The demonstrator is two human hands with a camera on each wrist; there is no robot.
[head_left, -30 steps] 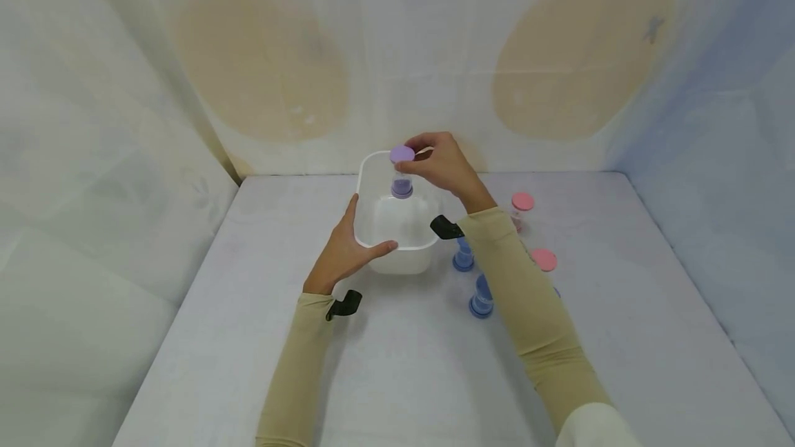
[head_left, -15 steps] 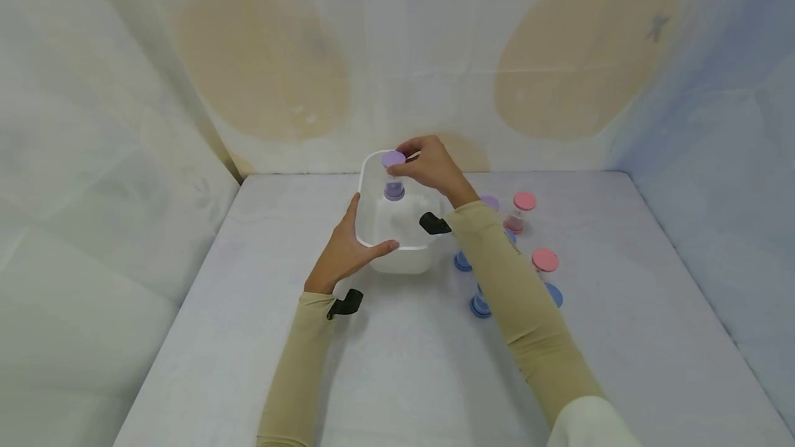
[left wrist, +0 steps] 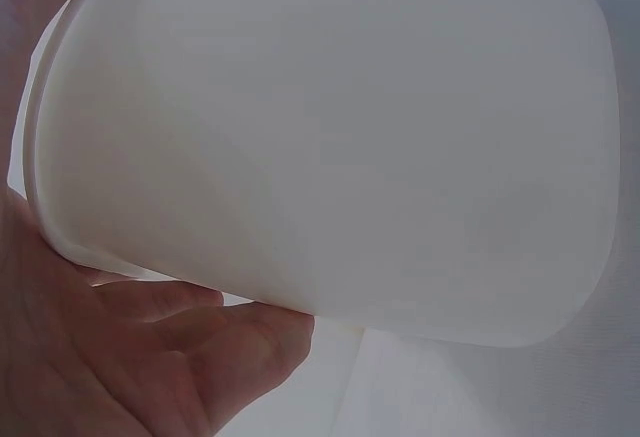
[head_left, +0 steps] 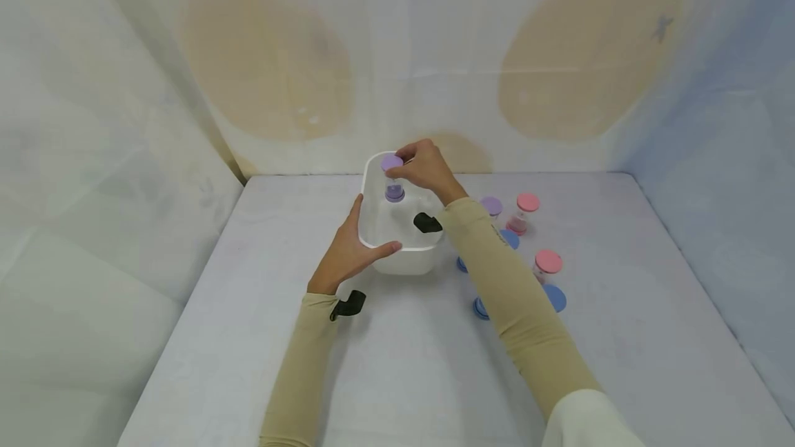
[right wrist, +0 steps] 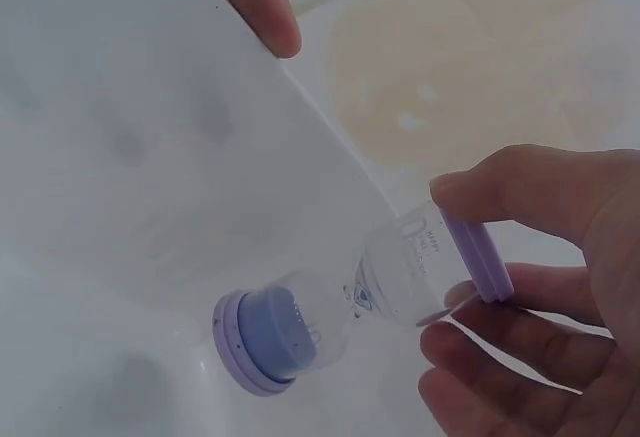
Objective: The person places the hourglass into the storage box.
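A white plastic tub (head_left: pixel 397 261) stands on the table near the back wall. My left hand (head_left: pixel 350 247) grips its near left rim, thumb along the left side and fingers over the front edge; in the left wrist view the tub wall (left wrist: pixel 330 147) fills the frame above my palm. My right hand (head_left: pixel 422 165) pinches the top cap of a purple sand timer (head_left: pixel 394 178) and holds it upright inside the tub. In the right wrist view the purple timer (right wrist: pixel 350 307) hangs from my fingertips, its lower cap close to the tub floor.
Right of the tub stand several more sand timers: a purple one (head_left: pixel 492 207), two pink ones (head_left: pixel 525 212) (head_left: pixel 548 264) and blue ones (head_left: pixel 555 296) partly hidden behind my right forearm. Fabric walls close in the table at the back and sides.
My right hand has lowered the purple timer deeper into the tub and shifted it slightly left. The left hand stays on the rim.
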